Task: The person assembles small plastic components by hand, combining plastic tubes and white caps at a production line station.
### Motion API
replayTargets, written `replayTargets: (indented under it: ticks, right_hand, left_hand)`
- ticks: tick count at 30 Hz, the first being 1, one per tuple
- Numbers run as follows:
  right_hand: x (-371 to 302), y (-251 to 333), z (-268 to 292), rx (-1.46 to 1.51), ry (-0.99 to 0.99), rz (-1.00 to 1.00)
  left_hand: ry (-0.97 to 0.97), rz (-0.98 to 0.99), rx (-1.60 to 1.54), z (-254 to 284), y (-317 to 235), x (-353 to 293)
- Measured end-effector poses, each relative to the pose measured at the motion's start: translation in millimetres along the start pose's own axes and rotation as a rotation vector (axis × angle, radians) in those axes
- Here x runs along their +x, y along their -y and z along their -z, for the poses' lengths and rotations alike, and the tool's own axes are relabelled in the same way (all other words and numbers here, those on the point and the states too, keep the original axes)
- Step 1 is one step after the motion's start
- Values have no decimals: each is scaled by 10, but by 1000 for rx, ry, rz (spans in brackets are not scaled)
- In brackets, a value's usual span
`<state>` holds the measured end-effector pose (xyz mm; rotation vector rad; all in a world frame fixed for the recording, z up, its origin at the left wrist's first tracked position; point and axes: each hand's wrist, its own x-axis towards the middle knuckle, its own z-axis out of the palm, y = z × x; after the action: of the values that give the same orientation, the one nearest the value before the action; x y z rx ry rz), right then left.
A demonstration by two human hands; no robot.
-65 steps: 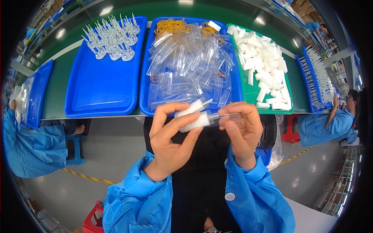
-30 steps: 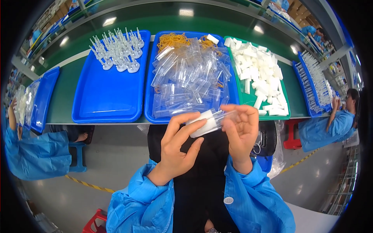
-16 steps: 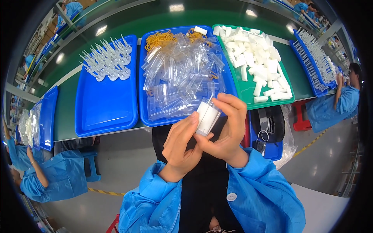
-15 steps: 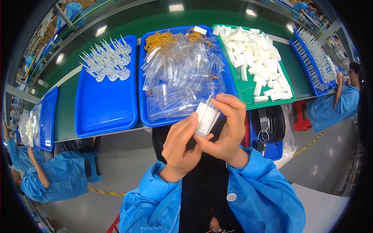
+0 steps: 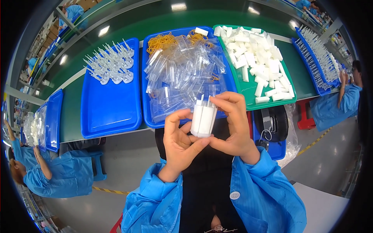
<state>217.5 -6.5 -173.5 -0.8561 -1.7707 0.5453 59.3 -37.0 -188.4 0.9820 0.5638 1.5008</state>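
Between my two hands, upright above the front edge of the middle tray, is a white block assembly (image 5: pixel 203 119) with clear plastic around it, a pale round base and thin white prongs at its top. My right hand (image 5: pixel 234 126) pinches it, fingertips at the upper right edge and thumb by the base. My left hand (image 5: pixel 180 141) curls round its left side, thumb under the base. Behind it, a blue tray (image 5: pixel 145 112) holds clear plastic sleeves (image 5: pixel 171 89) and yellow rubber bands (image 5: pixel 161 42).
A green tray (image 5: pixel 287 101) of white blocks (image 5: pixel 252 50) stands right of the middle tray. To the left, another blue tray (image 5: pixel 110 116) carries white pronged parts (image 5: pixel 110 62). People in blue work at both sides. A black bag (image 5: pixel 274 126) lies below at right.
The assembly has turned from tilted to nearly upright. My left fingers have drawn back a little from its upper part, and the left thumb has come under its base.
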Motion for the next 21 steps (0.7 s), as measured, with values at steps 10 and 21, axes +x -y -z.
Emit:
replayTargets:
  ticks: [10,21]
  right_hand:
    - [161,-8,175,298,226,-94]
    - [327,2,184,193,238,-31]
  left_hand:
    - [173,165,322,112,-317,222]
    - [168,0,407,120,-248,348]
